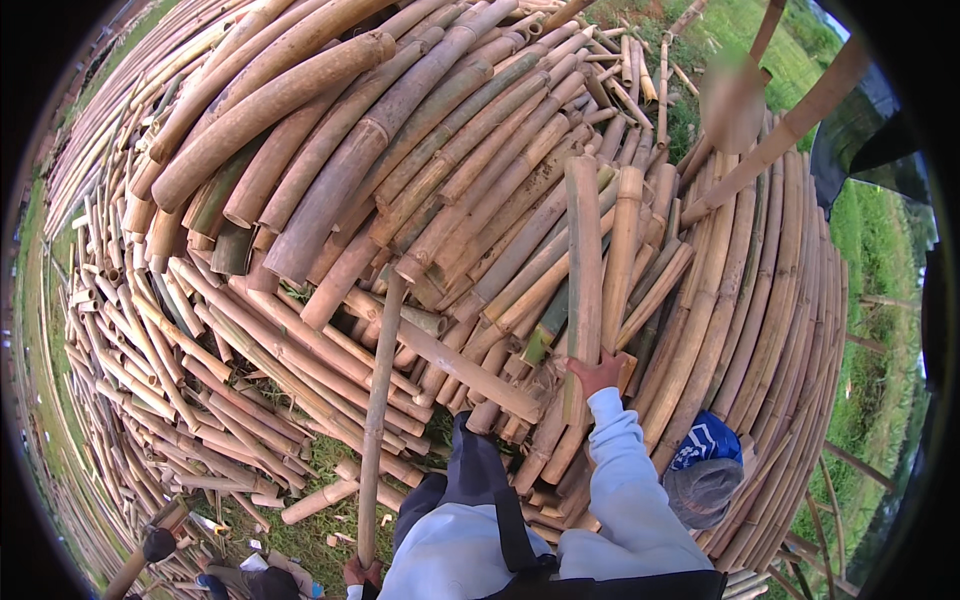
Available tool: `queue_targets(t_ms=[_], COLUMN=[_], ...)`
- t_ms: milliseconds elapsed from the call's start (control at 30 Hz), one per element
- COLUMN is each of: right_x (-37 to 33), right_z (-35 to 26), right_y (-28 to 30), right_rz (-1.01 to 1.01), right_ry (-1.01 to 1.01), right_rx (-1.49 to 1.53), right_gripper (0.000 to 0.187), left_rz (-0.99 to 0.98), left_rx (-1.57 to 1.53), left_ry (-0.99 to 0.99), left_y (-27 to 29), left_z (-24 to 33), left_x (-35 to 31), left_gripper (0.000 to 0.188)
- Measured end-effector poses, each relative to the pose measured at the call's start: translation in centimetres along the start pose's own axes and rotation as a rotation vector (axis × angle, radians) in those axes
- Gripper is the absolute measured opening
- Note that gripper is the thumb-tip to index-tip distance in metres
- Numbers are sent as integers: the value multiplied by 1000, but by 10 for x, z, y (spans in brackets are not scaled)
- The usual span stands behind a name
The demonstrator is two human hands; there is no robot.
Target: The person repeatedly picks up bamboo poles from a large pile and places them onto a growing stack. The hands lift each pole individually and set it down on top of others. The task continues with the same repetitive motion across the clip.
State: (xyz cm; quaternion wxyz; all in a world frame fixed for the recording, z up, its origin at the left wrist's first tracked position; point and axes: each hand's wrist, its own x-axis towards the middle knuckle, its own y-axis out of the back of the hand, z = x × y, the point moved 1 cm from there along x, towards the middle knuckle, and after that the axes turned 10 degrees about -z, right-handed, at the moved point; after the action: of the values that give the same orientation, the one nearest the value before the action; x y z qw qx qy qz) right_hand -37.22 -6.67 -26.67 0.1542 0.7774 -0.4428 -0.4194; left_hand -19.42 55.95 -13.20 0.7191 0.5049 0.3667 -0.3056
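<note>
My left hand, low in the picture, is closed around the near end of a long, thin bamboo pole. The pole's far end reaches over the stacked bamboo ahead of me. Right of centre, my right hand lies around a thick, pale brown bamboo piece, thumb on its left side. That piece points away from me, beside another yellowish bamboo pole. The fingers of my right hand are partly hidden. My legs stand against the cut ends of the pile.
Thick bamboo lengths are heaped high ahead; shorter ones lie scattered left. Long poles run along the right, with a grey cap and blue cloth on them. A person's dark shoe shows at lower left. Slanting poles cross upper right.
</note>
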Motion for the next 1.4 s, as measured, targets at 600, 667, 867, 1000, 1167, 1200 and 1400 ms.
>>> queue_targets(t_ms=[600, 667, 867, 1000, 1167, 1200, 1400], right_x=[199, 142, 121, 107, 94, 97, 52], right_z=[-115, -93, -18, -46, -87, -84, -115], right_y=[-57, -127, -226, -220, -157, -145, -78], right_rz=[130, -186, -275, -219, -255, -246, -7], right_ry=[-213, -498, -610, -451, -242, -244, -197], right_rx=[186, 297, -129, 4, 1117, 1247, 1238], right_gripper=[48, 61, 77, 81, 50, 49, 40], left_rz=[25, 50, 86, 142, 103, 120, 15], left_rx=[-11, -2, -9, 49, 49, 47, 70], left_ry=[-98, -56, -82, -51, -29, -79, -121], left_y=[-19, -25, -12, -12, -19, -22, -14], left_z=[66, 67, 78, 58, 23, 17, -26], left_x=[-6, -16, -27, -42, -41, -38, -44], left_gripper=[29, 28, 26, 22, 24, 24, 28])
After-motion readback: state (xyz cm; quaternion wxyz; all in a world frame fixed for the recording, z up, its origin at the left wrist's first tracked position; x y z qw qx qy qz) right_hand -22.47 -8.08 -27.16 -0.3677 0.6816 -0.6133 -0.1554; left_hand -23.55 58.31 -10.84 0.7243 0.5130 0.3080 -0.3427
